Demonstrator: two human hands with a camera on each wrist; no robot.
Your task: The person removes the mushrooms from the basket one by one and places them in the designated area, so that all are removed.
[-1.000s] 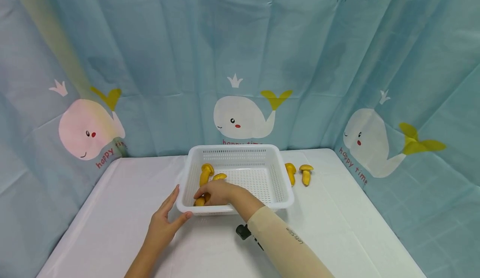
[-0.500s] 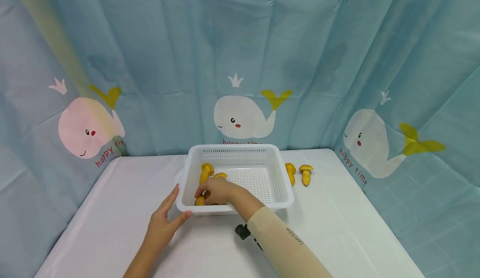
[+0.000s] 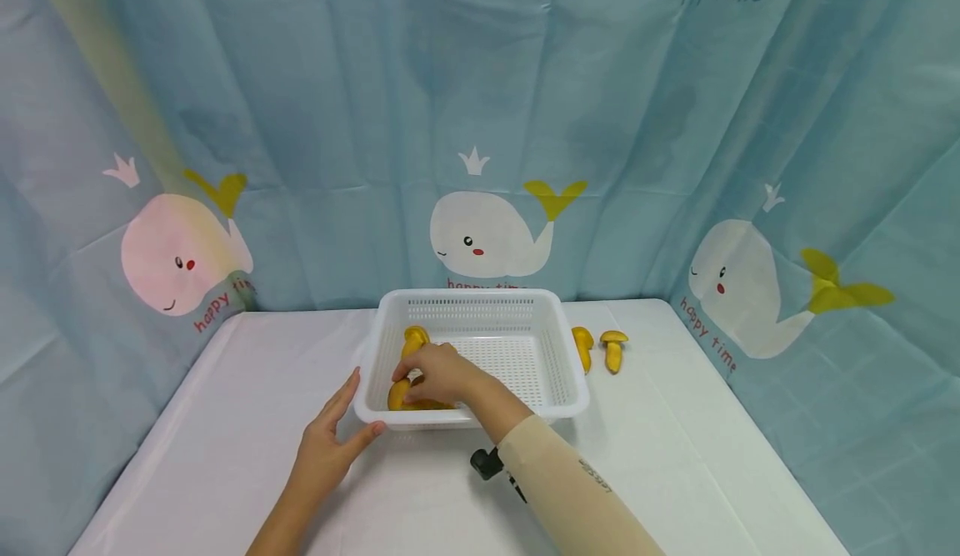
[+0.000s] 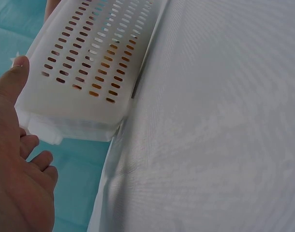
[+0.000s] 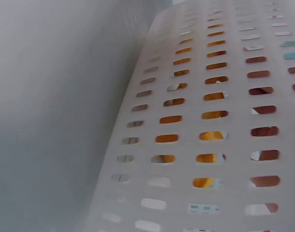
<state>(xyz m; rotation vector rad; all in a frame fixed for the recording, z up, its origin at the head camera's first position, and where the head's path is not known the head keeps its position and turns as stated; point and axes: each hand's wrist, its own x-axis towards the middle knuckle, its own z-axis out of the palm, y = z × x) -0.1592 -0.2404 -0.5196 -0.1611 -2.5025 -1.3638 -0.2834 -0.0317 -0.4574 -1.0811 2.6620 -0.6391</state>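
A white perforated plastic basket [image 3: 480, 296] stands on the table with several yellow mushrooms inside. My right hand [image 3: 442, 373] reaches over its front rim into the left part, fingers curled and thumb pinching at a yellow mushroom [image 3: 400, 394] near the front left corner. Another mushroom [image 3: 415, 338] lies behind that hand. At the basket's front left corner is my left hand [image 3: 321, 448], thumb by the front rim, fingers stretched along the left side. The left wrist view shows the left thumb beside the basket wall [image 4: 80, 106]. In the right wrist view the basket wall [image 5: 181, 108] hides the right hand's grasp.
To the right of the basket lie a mushroom [image 3: 582, 348], partly behind the rim, and another mushroom [image 3: 613, 352]. A white cloth covers the table [image 3: 690, 456]. Blue curtains [image 3: 337, 122] with whale prints surround its back and sides.
My right hand has risen slightly inside the basket, and more of the yellow mushrooms at the front left shows beneath it. The left hand has stayed at the corner.
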